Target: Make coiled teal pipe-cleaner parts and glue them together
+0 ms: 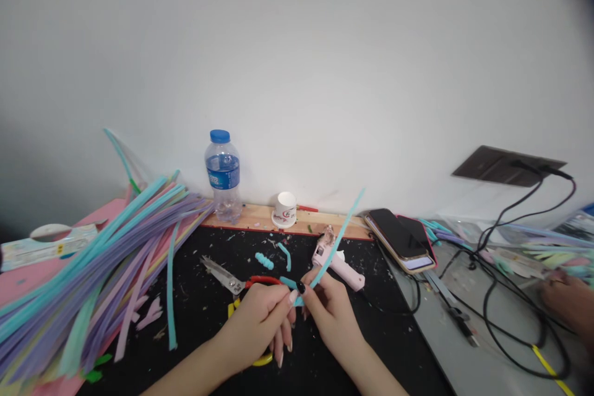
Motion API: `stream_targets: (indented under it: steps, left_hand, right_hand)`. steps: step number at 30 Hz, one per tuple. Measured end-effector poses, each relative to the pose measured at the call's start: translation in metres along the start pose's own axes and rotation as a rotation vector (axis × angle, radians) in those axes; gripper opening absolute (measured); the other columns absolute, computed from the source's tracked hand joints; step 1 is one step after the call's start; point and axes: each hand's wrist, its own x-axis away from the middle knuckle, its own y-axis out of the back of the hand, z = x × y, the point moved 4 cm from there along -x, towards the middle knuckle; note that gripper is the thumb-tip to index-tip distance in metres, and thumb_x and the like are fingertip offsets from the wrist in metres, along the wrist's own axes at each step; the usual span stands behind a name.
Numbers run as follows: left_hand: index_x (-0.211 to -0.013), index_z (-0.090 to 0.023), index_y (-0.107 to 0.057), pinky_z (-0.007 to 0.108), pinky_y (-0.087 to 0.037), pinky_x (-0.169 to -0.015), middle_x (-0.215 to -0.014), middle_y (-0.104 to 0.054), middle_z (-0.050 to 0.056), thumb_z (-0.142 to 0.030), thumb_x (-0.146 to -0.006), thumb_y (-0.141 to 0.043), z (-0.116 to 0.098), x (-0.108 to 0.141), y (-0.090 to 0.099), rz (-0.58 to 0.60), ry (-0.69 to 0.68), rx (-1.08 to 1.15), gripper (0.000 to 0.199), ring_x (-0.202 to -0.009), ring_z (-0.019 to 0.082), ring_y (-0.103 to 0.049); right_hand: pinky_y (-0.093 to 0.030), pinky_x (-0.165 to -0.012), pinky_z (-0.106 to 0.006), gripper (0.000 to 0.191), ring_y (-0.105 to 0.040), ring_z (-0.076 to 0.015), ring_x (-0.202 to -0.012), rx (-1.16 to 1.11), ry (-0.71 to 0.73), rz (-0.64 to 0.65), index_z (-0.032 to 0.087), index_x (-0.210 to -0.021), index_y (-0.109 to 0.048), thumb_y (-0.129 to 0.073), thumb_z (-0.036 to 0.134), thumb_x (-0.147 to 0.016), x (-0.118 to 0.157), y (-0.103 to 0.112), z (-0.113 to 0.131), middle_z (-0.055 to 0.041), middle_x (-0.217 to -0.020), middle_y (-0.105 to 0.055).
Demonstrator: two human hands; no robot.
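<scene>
My left hand (266, 315) and my right hand (327, 306) meet over the black mat (195, 315), both closed on a light blue fuzzy strip (341, 235). One long end of it rises up and to the right from my right fingers; a short end shows between the hands. Scissors (225, 275) with red and yellow handles lie open, partly under my left hand. Beyond the hands are a coiled blue piece (264, 260) and a short bent blue piece (284, 255). A pink glue gun (341, 266) lies just behind my right hand.
Many pastel strips (116, 260) are heaped at left. A water bottle (223, 179) and paper cup (284, 209) stand by the wall. At right are phones (399, 235), black cables (487, 297) and another person's hand (566, 300).
</scene>
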Motion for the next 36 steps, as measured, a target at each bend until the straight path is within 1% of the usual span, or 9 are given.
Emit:
stream_targets:
  steps: [4, 10, 14, 17, 20, 25, 30, 33, 36]
  left_hand:
    - [-0.063, -0.016, -0.046, 0.014, -0.033, -0.03, -0.042, -0.057, -0.002, -0.041, -0.088, -0.034, 0.0, 0.001, 0.0, 0.003, 0.008, -0.019, 0.037, -0.029, 0.01, -0.053]
    - [-0.062, -0.017, -0.044, 0.014, -0.032, -0.029, -0.044, -0.056, -0.002, -0.042, -0.087, -0.035, -0.005, 0.004, -0.004, 0.102, 0.007, -0.056, 0.036, -0.029, 0.009, -0.052]
    - [-0.065, -0.016, -0.046, 0.013, -0.034, -0.031, -0.047, -0.056, -0.001, -0.038, -0.089, -0.032, -0.011, 0.006, -0.005, 0.139, -0.036, -0.123, 0.035, -0.032, 0.008, -0.052]
    - [-0.069, -0.015, -0.05, 0.014, -0.038, -0.036, -0.051, -0.057, -0.001, -0.035, -0.09, -0.031, -0.015, 0.007, -0.004, 0.147, -0.087, -0.187, 0.034, -0.035, 0.008, -0.053]
    - [-0.068, -0.015, -0.051, 0.016, -0.041, -0.041, -0.055, -0.059, 0.0, -0.034, -0.09, -0.031, -0.019, 0.007, -0.002, 0.136, -0.129, -0.227, 0.035, -0.041, 0.009, -0.055]
    - [-0.067, -0.015, -0.053, 0.017, -0.044, -0.047, -0.057, -0.06, 0.0, -0.031, -0.086, -0.044, -0.02, 0.008, -0.001, 0.103, -0.184, -0.321, 0.026, -0.046, 0.011, -0.058]
    - [-0.064, -0.016, -0.053, 0.016, -0.044, -0.049, -0.055, -0.059, -0.001, -0.027, -0.088, -0.038, -0.022, 0.008, -0.003, 0.113, -0.219, -0.4, 0.031, -0.046, 0.01, -0.058]
    - [-0.064, -0.016, -0.054, 0.016, -0.043, -0.052, -0.054, -0.058, -0.002, -0.023, -0.089, -0.037, -0.024, 0.009, -0.002, 0.114, -0.259, -0.461, 0.031, -0.047, 0.009, -0.058]
    - [-0.065, -0.016, -0.055, 0.017, -0.041, -0.057, -0.052, -0.057, -0.003, -0.018, -0.089, -0.036, -0.025, 0.01, -0.002, 0.111, -0.346, -0.581, 0.03, -0.05, 0.009, -0.057]
  right_hand:
    - [-0.041, -0.053, -0.023, 0.021, -0.046, -0.0122, -0.059, 0.007, 0.048, 0.035, 0.018, -0.07, -0.051, -0.045, 0.027, -0.087, 0.0, 0.001, 0.002, 0.0, -0.069, -0.049]
    - [-0.041, -0.051, -0.021, 0.023, -0.044, -0.011, -0.058, -0.125, 0.038, 0.075, 0.018, -0.071, -0.052, -0.046, 0.034, -0.087, -0.001, -0.001, 0.003, 0.0005, -0.07, -0.046]
    - [-0.03, -0.038, -0.017, 0.031, -0.037, -0.0071, -0.043, -0.207, -0.092, 0.141, 0.018, -0.069, -0.048, -0.045, 0.044, -0.086, -0.002, -0.006, -0.005, 0.0049, -0.055, -0.042]
    - [-0.022, -0.034, -0.016, 0.036, -0.032, -0.0052, -0.036, -0.243, -0.163, 0.21, 0.017, -0.066, -0.045, -0.044, 0.048, -0.085, -0.002, -0.009, -0.009, 0.0065, -0.048, -0.042]
    - [-0.021, -0.035, -0.016, 0.035, -0.031, -0.0048, -0.036, -0.25, -0.149, 0.182, 0.017, -0.065, -0.046, -0.046, 0.046, -0.085, -0.002, -0.008, -0.008, 0.0069, -0.047, -0.041]
    - [-0.026, -0.041, -0.018, 0.028, -0.032, -0.0064, -0.044, -0.199, -0.086, 0.12, 0.017, -0.065, -0.049, -0.049, 0.036, -0.085, 0.001, -0.005, -0.005, 0.0064, -0.051, -0.037]
    - [-0.027, -0.041, -0.018, 0.026, -0.035, -0.0071, -0.045, -0.151, -0.078, 0.156, 0.017, -0.065, -0.048, -0.049, 0.033, -0.086, 0.003, -0.005, -0.004, 0.0059, -0.052, -0.038]
    - [-0.027, -0.041, -0.017, 0.024, -0.034, -0.0066, -0.046, -0.206, -0.098, 0.172, 0.017, -0.065, -0.047, -0.053, 0.032, -0.083, 0.001, -0.005, -0.002, 0.0061, -0.052, -0.039]
    - [-0.024, -0.04, -0.016, 0.025, -0.033, -0.0052, -0.043, -0.295, -0.158, 0.215, 0.016, -0.062, -0.047, -0.055, 0.03, -0.081, -0.001, -0.007, -0.001, 0.0064, -0.05, -0.041]
